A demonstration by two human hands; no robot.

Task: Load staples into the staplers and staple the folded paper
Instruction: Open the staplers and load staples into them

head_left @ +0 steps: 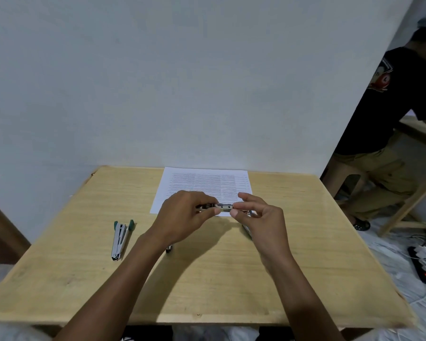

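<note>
While the left hand [182,215] and right hand [261,217] pinch the metal stapler [223,207] between them, keeping it level should ease loading.

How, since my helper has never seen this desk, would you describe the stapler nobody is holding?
Find the wooden table against the pale wall. On its left side, left of the left hand, lies the free stapler. Unlike the held stapler, it is untouched, splayed open, green-tipped.
</note>
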